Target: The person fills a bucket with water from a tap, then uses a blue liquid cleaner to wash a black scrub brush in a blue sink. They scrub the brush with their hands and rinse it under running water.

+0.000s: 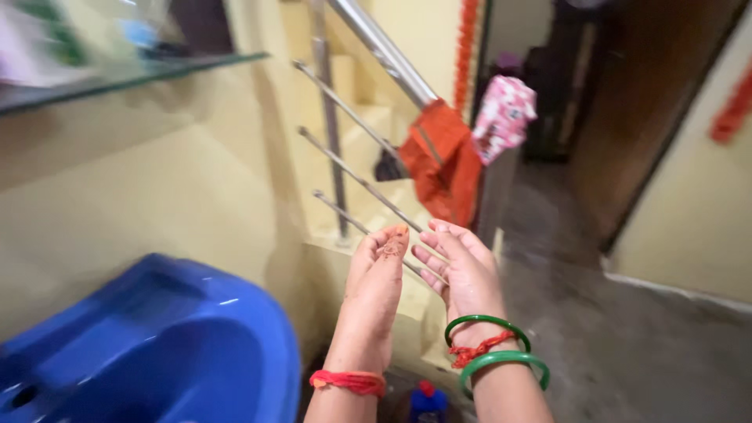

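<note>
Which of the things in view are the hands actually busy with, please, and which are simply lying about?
In hand:
left hand and right hand, both empty, raised with fingers open
blue basin, nearest the left hand

Lying about:
orange cloth and pink patterned cloth on the stair railing
glass shelf
blue bottle with red cap

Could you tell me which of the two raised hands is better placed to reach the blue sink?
Probably the left hand: it is raised on the side nearer the blue sink, while the right hand is further away, towards the stair rail. Both hands look empty.
</note>
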